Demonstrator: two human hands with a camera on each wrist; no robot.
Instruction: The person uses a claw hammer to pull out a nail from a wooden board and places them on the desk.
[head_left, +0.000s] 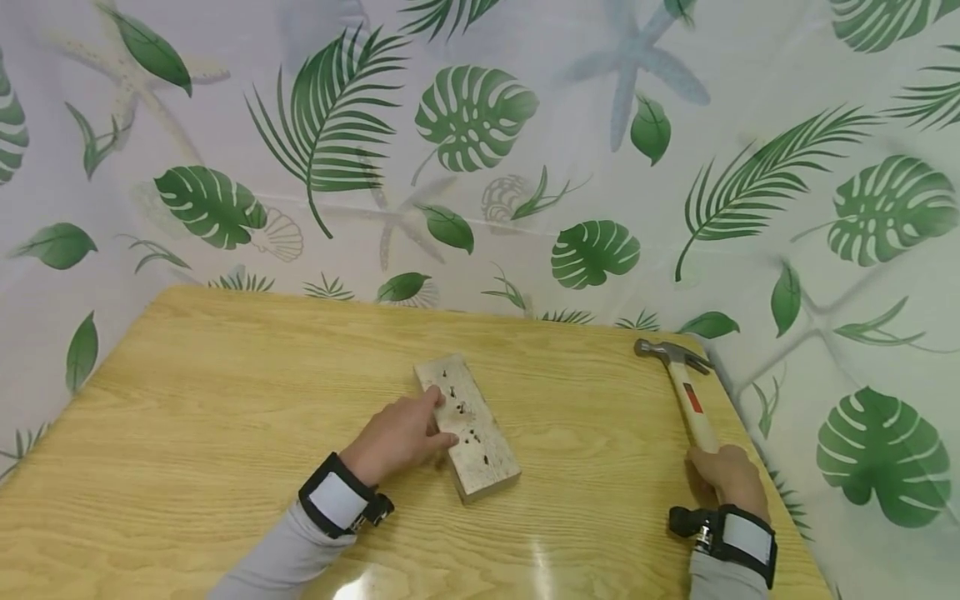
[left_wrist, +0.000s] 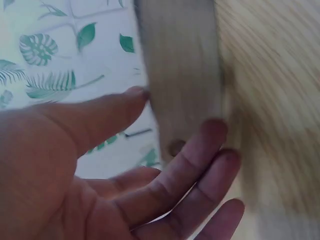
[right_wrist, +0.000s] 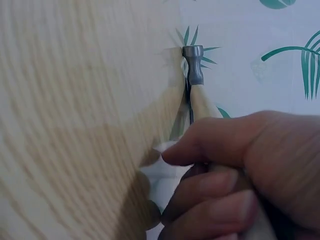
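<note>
A pale wooden block (head_left: 471, 433) lies at an angle on the table, its top marked with several dark holes or nail spots. My left hand (head_left: 401, 433) is at its left side, thumb and forefinger over the near top edge. In the left wrist view, more fingers (left_wrist: 192, 172) lie loosely along the block's side face (left_wrist: 182, 70), which has a dark round knot. Far to the right, my right hand (head_left: 731, 477) grips the lower handle of a claw hammer (head_left: 690, 400). The hammer's metal head (right_wrist: 194, 65) points away from me; the handle's end is hidden in the hand.
The yellow wood-grain table (head_left: 247, 400) ends at a cloth backdrop (head_left: 480, 192) printed with leaves and starfish. The hammer lies near the table's right edge. Each wrist wears a black band with a small camera.
</note>
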